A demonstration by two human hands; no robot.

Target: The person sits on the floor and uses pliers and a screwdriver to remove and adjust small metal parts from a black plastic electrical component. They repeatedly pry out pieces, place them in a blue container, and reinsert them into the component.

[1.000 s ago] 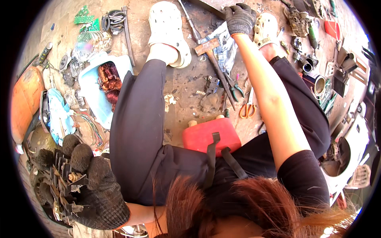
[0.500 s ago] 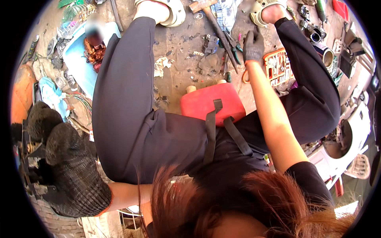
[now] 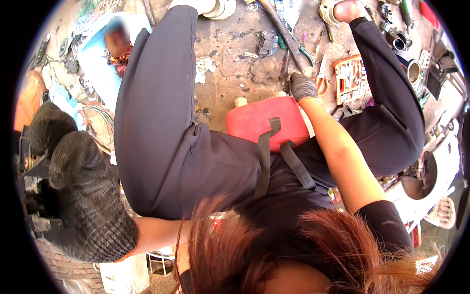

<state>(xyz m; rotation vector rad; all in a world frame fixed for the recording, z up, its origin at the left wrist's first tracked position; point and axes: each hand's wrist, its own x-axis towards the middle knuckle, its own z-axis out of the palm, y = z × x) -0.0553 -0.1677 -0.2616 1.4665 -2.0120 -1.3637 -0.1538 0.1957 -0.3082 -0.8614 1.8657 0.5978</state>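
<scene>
My left hand [image 3: 81,166], in a dark knit glove with an orange cuff, is at the far left. Its fingers are closed on a black frame-like part [image 3: 41,169], mostly hidden by the glove and the picture's rim. My right hand [image 3: 304,87], in a similar glove, is low over the ground between my legs, its fingers curled. It is beside the lower end of a long-handled hammer [image 3: 284,32] and close to a dark slim tool [image 3: 285,66]. What the fingers hold, if anything, is hidden. Orange-handled scissors [image 3: 322,81] lie just right of it.
A red padded cushion with straps [image 3: 267,120] is between my thighs. An orange tool case [image 3: 350,78] lies by my right leg. Green-handled pliers [image 3: 306,55] are near the hammer. A light blue basin [image 3: 93,68] holds copper-coloured wire at left. Metal parts [image 3: 399,41] crowd the right.
My right hand has drawn back toward me, from above the scissors to beside the cushion, and its fingers have curled. My left hand has shifted slightly up and left with the black part.
</scene>
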